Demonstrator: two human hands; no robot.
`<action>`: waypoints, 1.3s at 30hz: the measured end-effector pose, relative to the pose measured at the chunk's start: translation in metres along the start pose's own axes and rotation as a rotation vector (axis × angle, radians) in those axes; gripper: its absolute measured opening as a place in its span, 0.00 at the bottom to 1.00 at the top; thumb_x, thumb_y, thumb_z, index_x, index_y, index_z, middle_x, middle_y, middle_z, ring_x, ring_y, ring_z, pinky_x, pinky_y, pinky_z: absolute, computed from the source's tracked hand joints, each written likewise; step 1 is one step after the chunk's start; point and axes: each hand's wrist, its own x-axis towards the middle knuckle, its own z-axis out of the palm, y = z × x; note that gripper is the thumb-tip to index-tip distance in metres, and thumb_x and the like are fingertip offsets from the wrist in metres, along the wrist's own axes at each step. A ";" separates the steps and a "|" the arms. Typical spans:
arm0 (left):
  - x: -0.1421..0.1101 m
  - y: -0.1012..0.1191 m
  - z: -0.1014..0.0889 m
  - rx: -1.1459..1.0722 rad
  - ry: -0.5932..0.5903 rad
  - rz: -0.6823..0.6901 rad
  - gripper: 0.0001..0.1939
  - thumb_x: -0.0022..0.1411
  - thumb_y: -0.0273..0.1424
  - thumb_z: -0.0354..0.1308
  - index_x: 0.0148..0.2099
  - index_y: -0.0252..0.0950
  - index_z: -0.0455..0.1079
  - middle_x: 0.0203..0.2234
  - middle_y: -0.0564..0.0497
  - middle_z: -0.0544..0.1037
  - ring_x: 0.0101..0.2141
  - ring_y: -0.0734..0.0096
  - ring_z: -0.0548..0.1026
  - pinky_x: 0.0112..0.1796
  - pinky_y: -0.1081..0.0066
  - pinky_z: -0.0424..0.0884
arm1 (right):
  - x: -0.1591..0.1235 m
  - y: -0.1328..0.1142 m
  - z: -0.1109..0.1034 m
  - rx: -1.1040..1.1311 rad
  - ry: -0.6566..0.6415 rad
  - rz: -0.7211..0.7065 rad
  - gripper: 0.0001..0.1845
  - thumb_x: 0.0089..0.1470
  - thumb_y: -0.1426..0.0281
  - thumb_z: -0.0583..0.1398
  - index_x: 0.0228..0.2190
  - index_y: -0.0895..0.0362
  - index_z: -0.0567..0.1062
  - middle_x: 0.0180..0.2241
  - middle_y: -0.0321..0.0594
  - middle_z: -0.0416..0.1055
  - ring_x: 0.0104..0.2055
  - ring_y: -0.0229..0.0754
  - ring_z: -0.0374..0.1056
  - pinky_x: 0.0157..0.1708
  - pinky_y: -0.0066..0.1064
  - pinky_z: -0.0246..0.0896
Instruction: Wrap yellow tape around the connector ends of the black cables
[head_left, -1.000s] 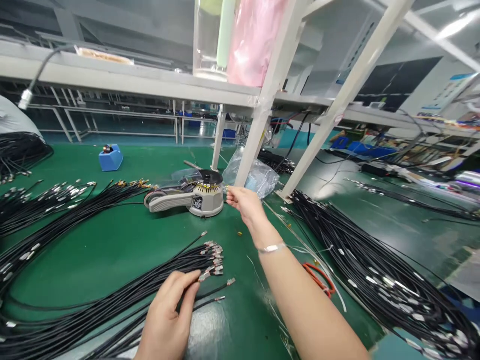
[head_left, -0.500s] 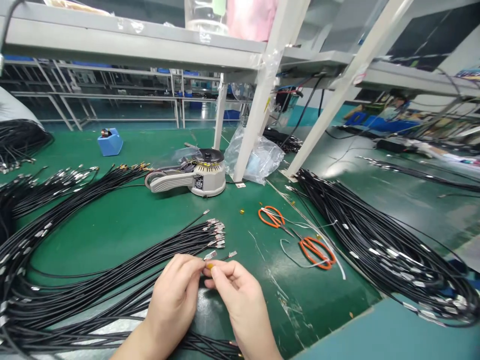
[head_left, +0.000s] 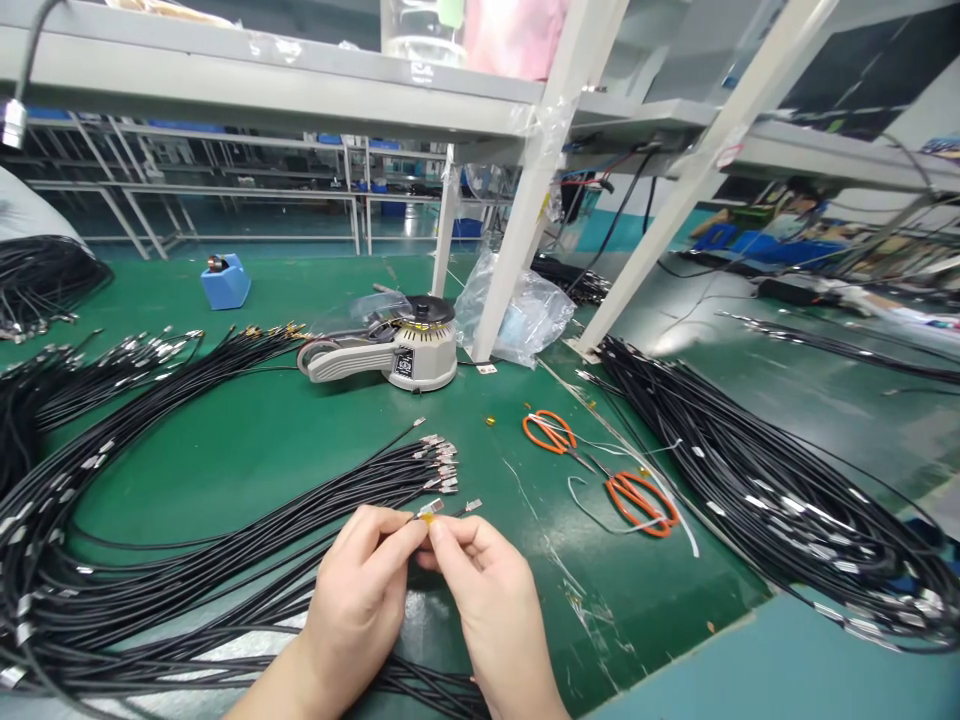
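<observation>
Green table (head_left: 247, 450) under everything. Black cable bundle (head_left: 262, 545), 9 to 11 o'clock of the hands; ends roughly lined up, probably for easy picking. Tape dispenser (head_left: 424, 350) at 12, presumably kept within reach. Left hand (head_left: 360, 590): thumb and forefinger pinched on one cable, seemingly steadying it. Right hand (head_left: 487, 590), at 3 from the left: fingertips narrowed on yellow tape. Orange-handled scissors (head_left: 630, 478) at 2. Connector (head_left: 430, 507) pokes past the fingertips; yellow tape (head_left: 428, 518) just behind it. One second ago: right hand up at dispenser, scissors mostly covered; now uncovered, hands meeting.
</observation>
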 end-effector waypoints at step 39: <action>0.004 0.007 -0.001 0.058 -0.054 -0.217 0.08 0.64 0.23 0.49 0.38 0.36 0.68 0.29 0.50 0.73 0.31 0.71 0.72 0.33 0.72 0.70 | -0.010 0.004 -0.003 0.180 0.057 0.067 0.24 0.45 0.54 0.65 0.38 0.59 0.75 0.30 0.41 0.74 0.30 0.40 0.70 0.28 0.30 0.70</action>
